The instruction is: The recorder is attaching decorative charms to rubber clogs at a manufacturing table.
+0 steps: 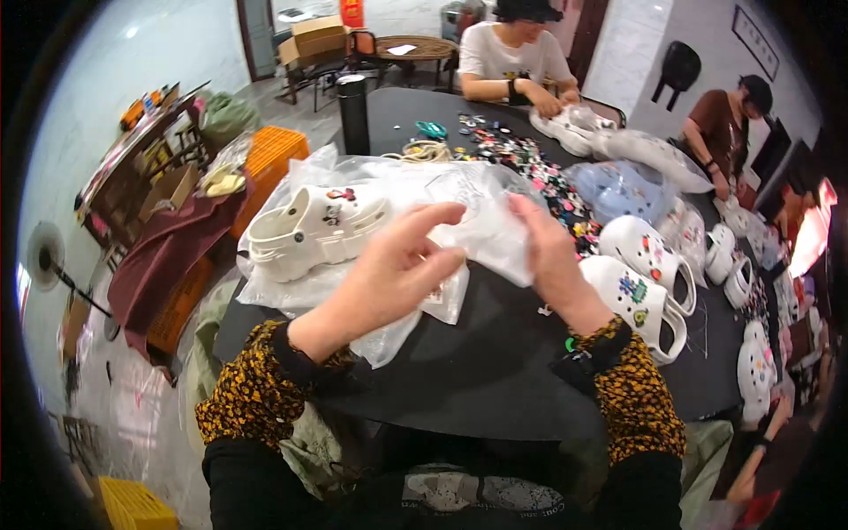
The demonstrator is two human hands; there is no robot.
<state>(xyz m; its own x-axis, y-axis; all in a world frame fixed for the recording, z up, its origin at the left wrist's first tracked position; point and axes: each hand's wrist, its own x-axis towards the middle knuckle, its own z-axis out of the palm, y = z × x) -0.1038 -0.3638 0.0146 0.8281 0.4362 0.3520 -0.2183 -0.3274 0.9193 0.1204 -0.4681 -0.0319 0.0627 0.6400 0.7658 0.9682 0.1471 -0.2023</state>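
My left hand (384, 274) is raised over the table with its thumb and fingers apart, holding nothing. It partly covers a white clog (296, 234) with small charms on its upper, which lies on clear plastic bags (340, 287). To the right, my right hand (558, 265) is closed on the edge of a clear plastic bag (499, 234), which spreads between my two hands. Some of its fingers are hidden or slightly blurred. Beside that hand are white clogs (629, 296) decorated with colourful charms.
Many loose charms (530, 168) are strewn across the black table (459, 371). A black flask (353, 115) stands at the far left. Bagged clogs (618, 190) lie at the right. Two people work across the table; another person's arm (764, 450) shows at lower right. Orange crates (274, 159) stand left.
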